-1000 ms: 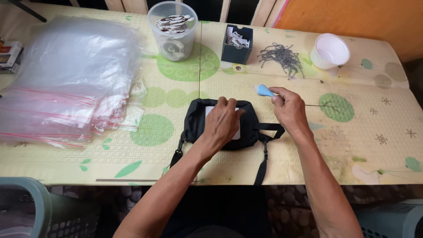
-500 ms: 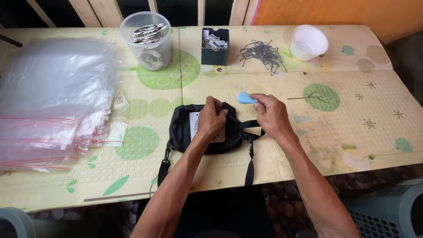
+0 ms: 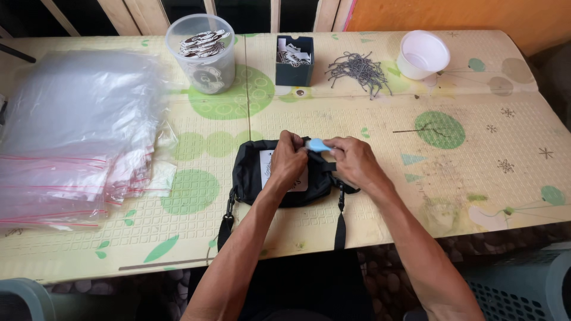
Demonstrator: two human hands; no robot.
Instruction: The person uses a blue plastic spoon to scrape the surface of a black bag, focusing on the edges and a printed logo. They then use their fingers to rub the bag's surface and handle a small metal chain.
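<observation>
A small black pouch bag [image 3: 250, 172] with straps lies on the patterned table [image 3: 369, 196] in front of me, a white tag on its front. My left hand [image 3: 288, 159] rests on the bag's upper right part, fingers pinched at its top edge. My right hand [image 3: 351, 159] is beside it, holding a small light-blue tool [image 3: 316, 144] at the same spot. The two hands touch at the fingertips over the bag's top edge.
A stack of clear plastic zip bags [image 3: 71, 137] covers the left of the table. At the back stand a clear tub of round tags [image 3: 201, 52], a dark box of paper tags [image 3: 294, 59], a pile of thin metal pins [image 3: 360, 69] and a white bowl [image 3: 423, 54].
My right hand has come in from the right with the blue tool and now meets my left hand at the bag's top edge. The camera view has shifted a little.
</observation>
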